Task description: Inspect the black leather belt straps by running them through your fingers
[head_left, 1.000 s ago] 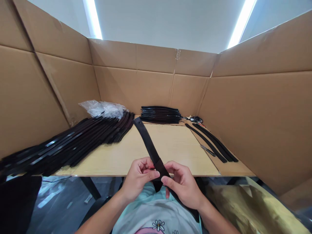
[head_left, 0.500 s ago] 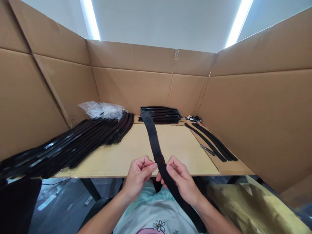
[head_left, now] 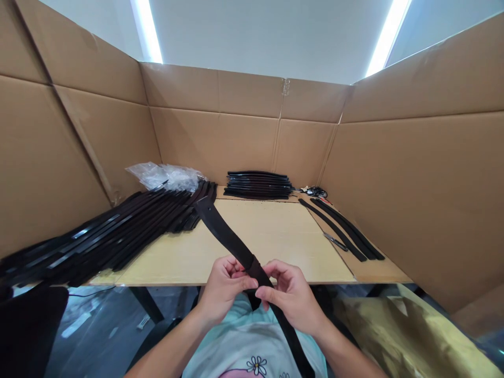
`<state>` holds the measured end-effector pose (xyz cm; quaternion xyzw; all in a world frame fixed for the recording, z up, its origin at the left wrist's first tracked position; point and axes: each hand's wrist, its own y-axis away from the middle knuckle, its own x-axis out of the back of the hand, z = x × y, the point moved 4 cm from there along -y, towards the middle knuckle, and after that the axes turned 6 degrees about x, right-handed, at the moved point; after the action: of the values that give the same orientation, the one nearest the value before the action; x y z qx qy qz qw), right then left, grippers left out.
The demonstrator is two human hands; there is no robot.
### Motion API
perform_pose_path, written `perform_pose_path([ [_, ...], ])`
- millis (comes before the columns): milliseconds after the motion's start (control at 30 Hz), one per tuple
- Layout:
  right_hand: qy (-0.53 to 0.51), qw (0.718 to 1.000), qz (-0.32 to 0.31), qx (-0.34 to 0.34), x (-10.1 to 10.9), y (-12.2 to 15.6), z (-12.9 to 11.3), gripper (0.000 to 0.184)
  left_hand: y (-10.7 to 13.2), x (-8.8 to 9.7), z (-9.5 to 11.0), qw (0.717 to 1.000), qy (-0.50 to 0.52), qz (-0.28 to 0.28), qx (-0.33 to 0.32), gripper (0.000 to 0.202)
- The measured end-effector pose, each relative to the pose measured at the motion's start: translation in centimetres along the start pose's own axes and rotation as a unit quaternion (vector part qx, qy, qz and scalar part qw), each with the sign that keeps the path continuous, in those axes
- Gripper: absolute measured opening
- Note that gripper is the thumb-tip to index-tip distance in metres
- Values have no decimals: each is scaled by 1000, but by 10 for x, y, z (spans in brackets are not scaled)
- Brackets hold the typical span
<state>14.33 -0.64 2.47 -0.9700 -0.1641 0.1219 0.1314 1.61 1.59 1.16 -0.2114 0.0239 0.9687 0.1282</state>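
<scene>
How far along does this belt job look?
Hard to say for sure. The tidy stack at the back may be finished. One dark belt is in hand, pinched between the left hand and right hand. The long heap on the left looks like the bulk still left.

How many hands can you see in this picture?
2: the left hand and the right hand, side by side at the bottom of the view, both holding a dark belt.

You're in a workshop-style work booth — tall cardboard sheets (head_left: 214,142) wall in your table (head_left: 271,236) on three sides. Piles of black belts (head_left: 118,236) cover it, and strip lights (head_left: 146,31) shine overhead.
</scene>
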Motion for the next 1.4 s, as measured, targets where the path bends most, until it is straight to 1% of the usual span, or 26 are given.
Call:
perform_pose_path([
  [133, -25, 999, -2, -31, -2, 3, -2, 40, 1, -5, -1, 1000, 10, -24, 8, 42],
  [233, -25, 999, -4, -19, -3, 3, -5, 41, 1, -8, -3, 999, 14, -42, 11, 42],
  [300, -25, 1000, 4, -13, -1, 2, -5, 39, 1, -8, -4, 999, 7, -40, 8, 41],
  [367, -24, 999, 20, -22, 2, 1, -2, 42, 1, -7, -5, 999, 0, -37, 9, 40],
  [433, -19, 998, 40, -33, 4, 1, 2, 43, 0, -6, -7, 1000, -3, -25, 11, 39],
  [533, -5, 997, 63, -32, 6, 0, 6, 44, 0, -6, -7, 1000, -16, -2, 1, 35],
  [667, 11, 996, 84, -20, 5, 0, 6, 44, 1, -13, -7, 999, -34, -35, 8, 34],
  [767, -9, 996, 90, -27, 4, -1, 8, 43, 1, -12, -8, 999, -38, -25, 2, 38],
  [867, -41, 996, 80, -28, 3, -1, 8, 41, 1, -8, -10, 999, -33, -7, -4, 40],
  [1000, -82, 996, 41, -11, 1, -1, 3, 37, 2, -7, -6, 1000, -21, 0, -16, 42],
  [1133, -91, 996, 1, 14, 1, -2, 0, 30, 2, -6, -2, 999, -8, 10, -33, 43],
  [1233, -103, 994, -22, 14, 2, -4, 2, 29, 2, -5, -2, 999, -4, 19, -49, 43],
  [1300, -106, 994, -21, 14, 2, -4, 4, 29, 2, -4, -4, 998, -5, 30, -58, 44],
  [1400, -92, 996, -2, 20, 2, -6, 5, 29, 2, -4, -4, 997, -8, 48, -56, 43],
])
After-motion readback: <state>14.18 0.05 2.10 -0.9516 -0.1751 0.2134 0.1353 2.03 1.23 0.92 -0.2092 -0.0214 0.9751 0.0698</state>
